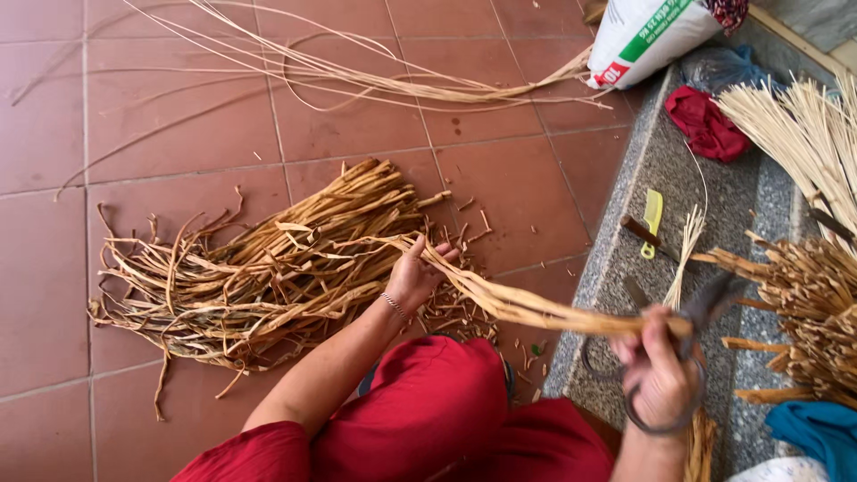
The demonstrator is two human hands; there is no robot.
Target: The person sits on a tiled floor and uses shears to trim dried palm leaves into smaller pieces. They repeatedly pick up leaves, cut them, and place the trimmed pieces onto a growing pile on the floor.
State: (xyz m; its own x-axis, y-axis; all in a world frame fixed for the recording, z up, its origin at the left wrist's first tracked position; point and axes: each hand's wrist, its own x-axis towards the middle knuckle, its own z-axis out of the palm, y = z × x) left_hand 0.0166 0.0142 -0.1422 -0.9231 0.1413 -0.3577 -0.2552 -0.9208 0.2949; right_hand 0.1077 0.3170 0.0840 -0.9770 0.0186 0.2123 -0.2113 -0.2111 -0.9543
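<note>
Dry cane strip (pixel 527 308) gripped by left hand (pixel 412 277); right hand (pixel 661 375) clasps shears (pixel 692 330) near comb (pixel 653 220).

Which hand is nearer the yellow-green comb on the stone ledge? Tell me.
Right. The right hand, gripping scissors, sits just below the yellow-green comb on the stone ledge. The left hand is farther off, over the floor, holding the fibre strip.

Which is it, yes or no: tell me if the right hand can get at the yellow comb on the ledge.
Probably not at once: the right hand grips scissors, though the yellow comb lies uncovered nearby.
</note>
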